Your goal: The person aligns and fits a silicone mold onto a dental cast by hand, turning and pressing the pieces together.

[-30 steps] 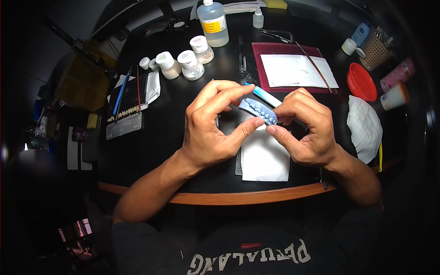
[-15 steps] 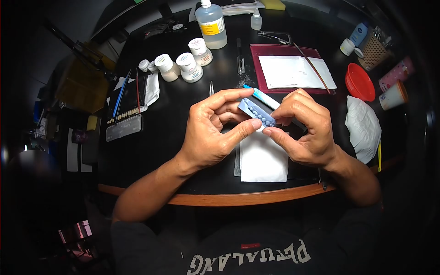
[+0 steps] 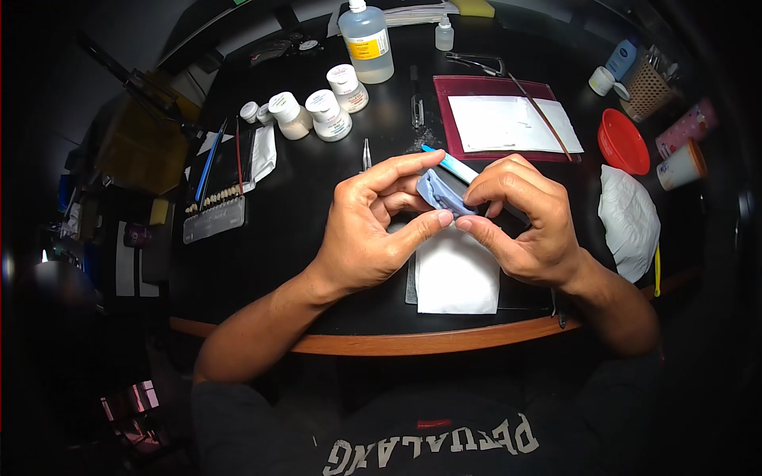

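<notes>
together; hands (image 3: pixel 371 213) (image 3: pixel 530 216) gripping blue molded piece (image 3: pixel 442 193); white paper (image 3: pixel 458 274) below; brush (image 3: pixel 540 115) on sheet (image 3: pixel 508 124)

Blue bottle (image 3: pixel 621 58) beside perforated basket (image 3: pixel 646 90), pink container (image 3: pixel 686 132), yellow block (image 3: pixel 475 9) near papers (image 3: pixel 414 13)

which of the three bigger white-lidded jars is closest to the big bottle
The rightmost jar, beside the big bottle; the middle jar and left jar stand farther from it.
</notes>
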Tool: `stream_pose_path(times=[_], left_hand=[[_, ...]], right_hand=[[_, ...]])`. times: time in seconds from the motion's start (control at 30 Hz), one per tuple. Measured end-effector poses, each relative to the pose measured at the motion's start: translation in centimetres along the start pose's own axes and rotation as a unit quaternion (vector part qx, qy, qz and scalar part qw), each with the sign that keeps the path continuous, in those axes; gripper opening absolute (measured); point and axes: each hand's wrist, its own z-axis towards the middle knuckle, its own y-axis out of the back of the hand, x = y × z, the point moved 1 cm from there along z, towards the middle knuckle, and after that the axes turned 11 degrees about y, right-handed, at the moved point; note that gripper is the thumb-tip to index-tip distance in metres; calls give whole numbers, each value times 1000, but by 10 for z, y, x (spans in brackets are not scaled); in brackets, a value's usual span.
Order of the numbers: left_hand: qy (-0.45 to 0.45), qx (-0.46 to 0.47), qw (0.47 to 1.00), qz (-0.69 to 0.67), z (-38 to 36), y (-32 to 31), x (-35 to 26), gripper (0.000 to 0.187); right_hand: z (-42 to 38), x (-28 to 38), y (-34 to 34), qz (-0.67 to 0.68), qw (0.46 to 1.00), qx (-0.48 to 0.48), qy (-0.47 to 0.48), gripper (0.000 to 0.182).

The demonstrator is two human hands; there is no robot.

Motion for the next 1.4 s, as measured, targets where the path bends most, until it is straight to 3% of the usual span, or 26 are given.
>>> stream_pose_path(times=[0.27,0.93,1.23,1.4], left_hand=[[16,5,999,-38,1,-1,-2,58],[39,14,999,-16,-1,3,-4,66],[32,10,999,-28,-1,0,-5,53],[15,21,1000,-14,0,2,-2,55]], right_hand=[[-6,-1,-1,147,982,-26,-113,29],[-5,-1,1,108,991,4,-79,31],[-4,0,2,147,985,-10,-86,30],[-3,3,4,134,988,-2,-78,29]])
